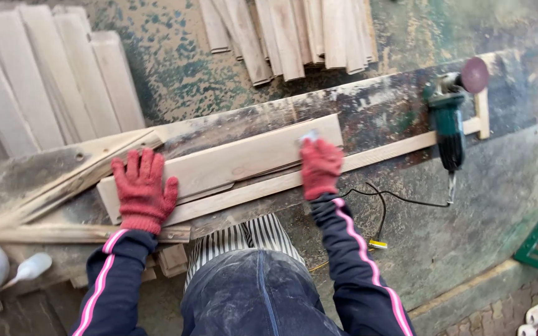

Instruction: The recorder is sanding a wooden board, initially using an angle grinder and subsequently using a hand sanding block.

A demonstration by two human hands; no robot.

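View from above of a person in red knit gloves working at a worn, paint-flecked workbench (468,211). A pale wooden plank (231,163) lies slanted across the middle of the bench, on top of a longer, thinner wooden strip (393,149). The left hand (143,190) lies flat with fingers spread wide on the plank's near left end, pressing down and holding nothing. The right hand (320,167) rests on the plank's right end, curled around a small pale object (309,135), too blurred to identify. To the right of the plank, a green angle grinder (449,118) with a dark red sanding disc lies on the bench, its black cord (393,198) trailing back toward the person. Beyond the plank, stacks of similar wooden slats (294,34) lie at the bench's far edge, with more slats (57,81) to the plank's far left. A white squeeze bottle (29,269) lies near the left, below the plank.
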